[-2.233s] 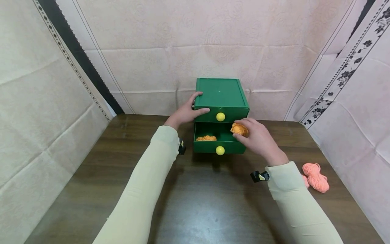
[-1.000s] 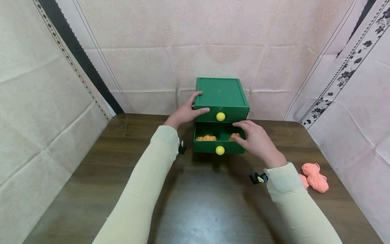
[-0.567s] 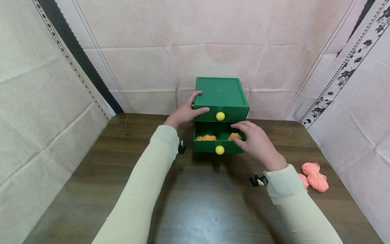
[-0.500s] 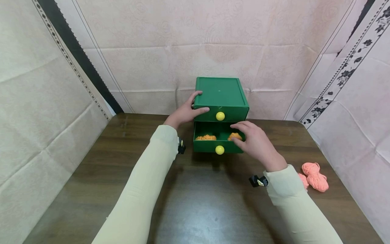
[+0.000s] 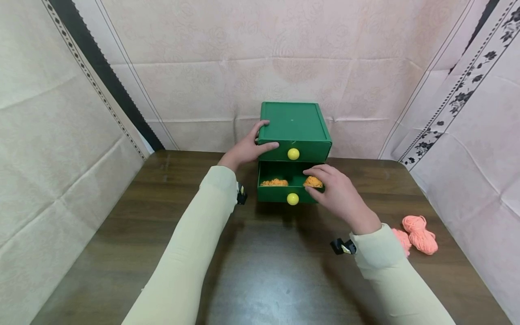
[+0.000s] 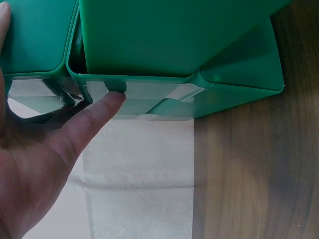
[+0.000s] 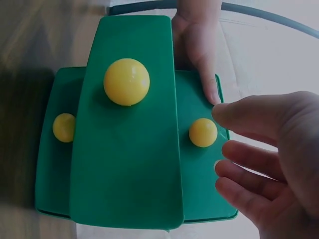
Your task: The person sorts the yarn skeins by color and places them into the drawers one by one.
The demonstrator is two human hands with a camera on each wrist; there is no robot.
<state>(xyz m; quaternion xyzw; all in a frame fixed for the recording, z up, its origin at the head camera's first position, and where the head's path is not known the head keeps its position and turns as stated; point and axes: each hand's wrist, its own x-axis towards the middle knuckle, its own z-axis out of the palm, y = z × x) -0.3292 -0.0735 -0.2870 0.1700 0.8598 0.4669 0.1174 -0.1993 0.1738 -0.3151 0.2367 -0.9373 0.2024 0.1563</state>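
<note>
A green cabinet (image 5: pixel 294 122) with yellow knobs stands at the back of the table, its middle drawer (image 5: pixel 276 194) pulled out. In the drawer lie a bundle of orange yarn (image 5: pixel 274 182) on the left and another orange yarn bundle (image 5: pixel 313 182) on the right. My left hand (image 5: pixel 245 149) rests spread against the cabinet's left side, one finger along the top edge; its thumb (image 6: pixel 97 117) touches the side in the left wrist view. My right hand (image 5: pixel 335 187) hovers at the drawer's right end, thumb and fingers apart around the right bundle. Nothing shows between its fingers (image 7: pixel 249 159).
Pink yarn bundles (image 5: pixel 422 235) lie on the wooden table (image 5: pixel 260 280) at the right, partly behind the right sleeve. A light patterned cloth (image 5: pixel 284 54) hangs behind the cabinet and along both sides. The right wrist view also shows the bottom drawer (image 7: pixel 52 164), pushed in.
My right hand has set the orange yarn bundle down in the drawer's right end and let go. It has since shifted slightly left and toward me. The left hand has stayed on the cabinet.
</note>
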